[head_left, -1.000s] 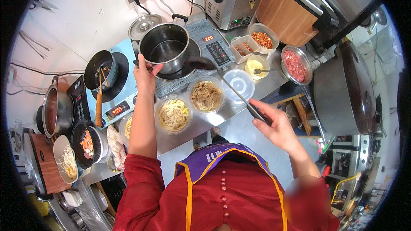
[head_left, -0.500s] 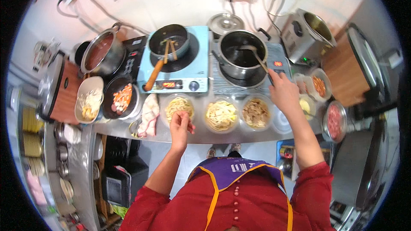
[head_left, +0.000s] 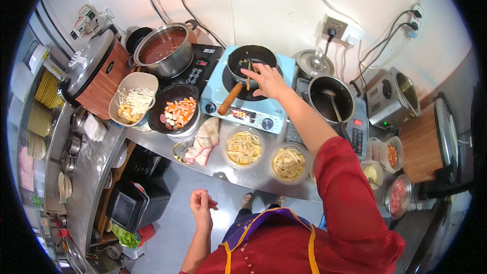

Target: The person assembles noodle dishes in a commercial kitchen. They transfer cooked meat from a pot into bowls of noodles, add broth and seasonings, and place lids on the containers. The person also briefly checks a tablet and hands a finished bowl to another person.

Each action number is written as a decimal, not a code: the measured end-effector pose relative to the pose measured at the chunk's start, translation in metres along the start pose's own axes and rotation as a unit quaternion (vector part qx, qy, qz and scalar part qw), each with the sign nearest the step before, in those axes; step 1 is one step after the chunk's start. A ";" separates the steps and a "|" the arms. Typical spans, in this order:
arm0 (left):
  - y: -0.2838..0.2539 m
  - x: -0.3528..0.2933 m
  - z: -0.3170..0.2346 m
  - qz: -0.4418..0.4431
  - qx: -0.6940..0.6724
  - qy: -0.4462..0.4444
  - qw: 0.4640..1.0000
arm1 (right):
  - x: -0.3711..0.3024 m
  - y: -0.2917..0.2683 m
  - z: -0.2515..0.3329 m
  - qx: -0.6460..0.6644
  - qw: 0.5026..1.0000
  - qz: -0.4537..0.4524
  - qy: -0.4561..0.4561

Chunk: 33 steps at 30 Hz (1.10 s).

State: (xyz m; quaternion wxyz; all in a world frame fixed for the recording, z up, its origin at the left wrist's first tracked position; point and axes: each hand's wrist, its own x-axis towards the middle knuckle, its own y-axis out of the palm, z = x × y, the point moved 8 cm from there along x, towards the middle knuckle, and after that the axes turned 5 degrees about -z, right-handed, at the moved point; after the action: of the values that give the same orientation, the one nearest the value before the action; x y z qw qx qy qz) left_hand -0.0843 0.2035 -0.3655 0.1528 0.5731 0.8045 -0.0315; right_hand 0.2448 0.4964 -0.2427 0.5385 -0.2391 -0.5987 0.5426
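Observation:
My right hand (head_left: 269, 80) reaches over the dark pan (head_left: 252, 59) on the light-blue induction cooker, fingers apart around the wooden chopsticks (head_left: 248, 76). The chopsticks lean on the pan's rim beside its wooden handle (head_left: 231, 99); no firm grip on them shows. Loosely curled, my left hand (head_left: 203, 204) hangs in front of the counter edge with nothing visible in it. A ladle (head_left: 335, 109) rests in the steel pot (head_left: 349, 102) on the right-hand cooker. Two clear bowls of noodles (head_left: 244, 148) (head_left: 288, 164) stand along the front edge, partly beside my right arm.
At the left stand a pot of red-brown sauce (head_left: 163, 46), a tub of enoki mushrooms (head_left: 133, 102) and a black bowl of sliced sticks and balls (head_left: 177, 113). A folded cloth (head_left: 205, 139) lies nearby. Farther right are a steel fryer (head_left: 393, 99) and a bowl of minced meat (head_left: 399, 197).
My right hand has let go of the ladle and moved left to the chopsticks. The left hand has drawn back from the noodle bowl toward my body. The view has shifted left.

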 end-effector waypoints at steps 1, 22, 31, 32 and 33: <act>-0.010 -0.002 0.000 -0.013 -0.001 0.000 1.000 | 0.006 0.010 0.003 -0.009 1.000 0.009 -0.015; 0.173 -0.041 0.046 0.461 0.266 0.287 0.796 | -0.419 -0.260 0.058 0.282 0.756 -0.306 0.505; 0.169 -0.020 0.060 0.429 0.323 0.418 0.732 | -0.482 -0.208 0.047 0.284 0.716 -0.344 0.537; 0.169 -0.018 0.062 0.427 0.323 0.427 0.728 | -0.485 -0.211 0.046 0.285 0.708 -0.357 0.539; 0.169 -0.018 0.063 0.425 0.324 0.437 0.724 | -0.488 -0.215 0.045 0.286 0.700 -0.370 0.540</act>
State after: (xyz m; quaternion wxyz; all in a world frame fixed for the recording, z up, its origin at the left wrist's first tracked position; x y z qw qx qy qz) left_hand 0.0917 0.2302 -0.3988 -0.4130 0.8199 0.3951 0.0322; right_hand 0.4177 -0.0096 -0.2281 0.9691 -0.0849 -0.0620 0.2230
